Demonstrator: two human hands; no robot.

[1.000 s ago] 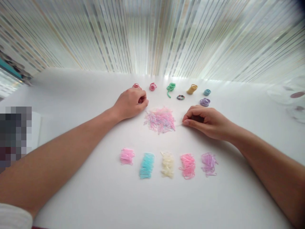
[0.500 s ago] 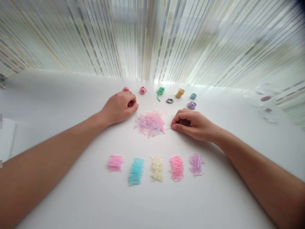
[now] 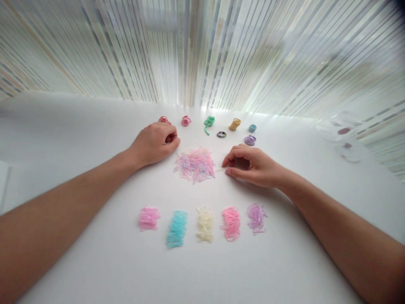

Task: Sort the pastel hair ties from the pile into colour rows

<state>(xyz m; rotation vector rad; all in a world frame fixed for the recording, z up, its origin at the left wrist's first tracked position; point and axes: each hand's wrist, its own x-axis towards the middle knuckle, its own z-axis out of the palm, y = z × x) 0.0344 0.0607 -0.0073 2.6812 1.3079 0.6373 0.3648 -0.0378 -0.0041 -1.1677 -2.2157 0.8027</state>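
Note:
A loose pile of mixed pastel rubber bands point(image 3: 195, 164) lies on the white table between my hands. My right hand point(image 3: 249, 165) rests at the pile's right side, its thumb and index fingertip slightly apart. A thin whitish rubber band point(image 3: 221, 169) lies at the thumb tip, between it and the pile. My left hand point(image 3: 156, 142) is curled at the pile's upper left, thumb against the bent fingers; whether anything is inside is hidden. Nearer me are sorted bunches of rubber bands: pink-lilac point(image 3: 149, 218), turquoise point(image 3: 177, 229), cream point(image 3: 205, 225), pink point(image 3: 231, 223) and purple point(image 3: 256, 218).
Along the back stand a red coil point(image 3: 163, 120) partly behind my left hand, a pink coil point(image 3: 186, 121), a green coil point(image 3: 209, 123), a yellow roll point(image 3: 234, 124), a blue roll point(image 3: 252, 128), a purple coil point(image 3: 249, 140) and a multicoloured ring point(image 3: 221, 134). Clear round objects point(image 3: 348, 153) sit far right.
My right thumb and index finger have parted slightly from a pinch at the whitish band. The left hand keeps its pose. The whole view has shifted a little.

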